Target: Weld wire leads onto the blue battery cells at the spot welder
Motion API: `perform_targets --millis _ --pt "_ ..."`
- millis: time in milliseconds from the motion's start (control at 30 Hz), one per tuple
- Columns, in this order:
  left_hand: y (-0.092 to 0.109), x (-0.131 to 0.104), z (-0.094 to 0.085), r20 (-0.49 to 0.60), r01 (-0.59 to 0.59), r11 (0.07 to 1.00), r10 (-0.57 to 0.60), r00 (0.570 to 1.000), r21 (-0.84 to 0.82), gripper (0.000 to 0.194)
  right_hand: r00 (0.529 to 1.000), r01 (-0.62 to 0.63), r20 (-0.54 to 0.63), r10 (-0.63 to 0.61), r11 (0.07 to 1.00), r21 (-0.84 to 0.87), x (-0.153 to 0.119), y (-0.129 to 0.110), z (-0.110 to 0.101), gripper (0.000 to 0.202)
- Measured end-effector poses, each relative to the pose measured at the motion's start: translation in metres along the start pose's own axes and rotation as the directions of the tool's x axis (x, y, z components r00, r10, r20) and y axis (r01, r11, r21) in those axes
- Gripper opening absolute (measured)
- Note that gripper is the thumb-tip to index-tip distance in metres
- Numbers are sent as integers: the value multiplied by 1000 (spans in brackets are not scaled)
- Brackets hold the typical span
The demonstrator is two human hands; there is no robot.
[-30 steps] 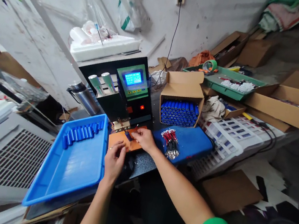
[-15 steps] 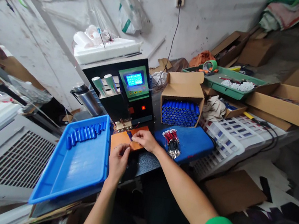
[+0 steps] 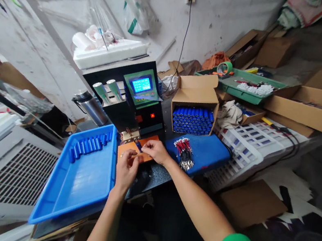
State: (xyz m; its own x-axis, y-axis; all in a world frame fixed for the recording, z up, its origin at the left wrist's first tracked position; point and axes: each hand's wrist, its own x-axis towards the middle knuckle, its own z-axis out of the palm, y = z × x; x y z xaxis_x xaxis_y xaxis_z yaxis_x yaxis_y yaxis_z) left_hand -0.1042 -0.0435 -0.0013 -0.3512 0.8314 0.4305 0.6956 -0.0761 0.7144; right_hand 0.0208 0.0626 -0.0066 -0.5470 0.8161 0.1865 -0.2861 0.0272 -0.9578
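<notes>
Just below the middle of the frame, we see a blue cell over the orange board. Our right hand draws its fingertips together beside the cell; we cannot tell whether they pinch it. Our left hand, just below, has thumb and fingers curled, and we cannot tell if they grip anything. The machine stands above, its screen lit. At lower left, our tray holds more cells; right of centre, wires lie on a pad.
</notes>
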Motion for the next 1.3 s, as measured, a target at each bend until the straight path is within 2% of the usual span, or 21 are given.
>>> perform_targets --millis 67,133,200,267,367,533,667,933,1167,1300 --pt "-1 0 1 -7 -101 991 102 995 89 26 998 -34 -47 38 997 69 2 -1 -1 23" --pt "-2 3 4 81 -154 981 145 986 121 37 994 -69 -72 80 988 139 4 -3 -2 24" --pt "-4 6 7 172 -147 984 127 977 105 43 990 -91 -88 111 974 207 4 -7 -3 26" --pt "-6 7 11 197 -96 993 80 977 71 47 986 -103 -103 133 962 254 4 -9 -3 28" --pt "-9 5 14 143 -7 1000 8 990 -5 52 979 -117 -128 156 956 270 5 -10 -3 28" --pt "-2 3 9 27 116 985 -113 993 -126 45 979 -94 -151 135 963 254 8 -6 -3 27" --pt "7 13 4 31 216 965 -214 976 -148 39 980 -79 -159 116 972 220 9 -2 -3 28" --pt "4 27 5 53 274 935 -269 962 -224 44 981 -70 -165 103 978 195 11 1 -2 28" --pt "4 25 10 15 217 961 -217 976 -174 40 979 -55 -187 81 988 143 11 3 0 26" --pt "6 24 13 24 203 968 -202 979 -145 38 977 -89 -180 118 983 161 11 -2 2 24"
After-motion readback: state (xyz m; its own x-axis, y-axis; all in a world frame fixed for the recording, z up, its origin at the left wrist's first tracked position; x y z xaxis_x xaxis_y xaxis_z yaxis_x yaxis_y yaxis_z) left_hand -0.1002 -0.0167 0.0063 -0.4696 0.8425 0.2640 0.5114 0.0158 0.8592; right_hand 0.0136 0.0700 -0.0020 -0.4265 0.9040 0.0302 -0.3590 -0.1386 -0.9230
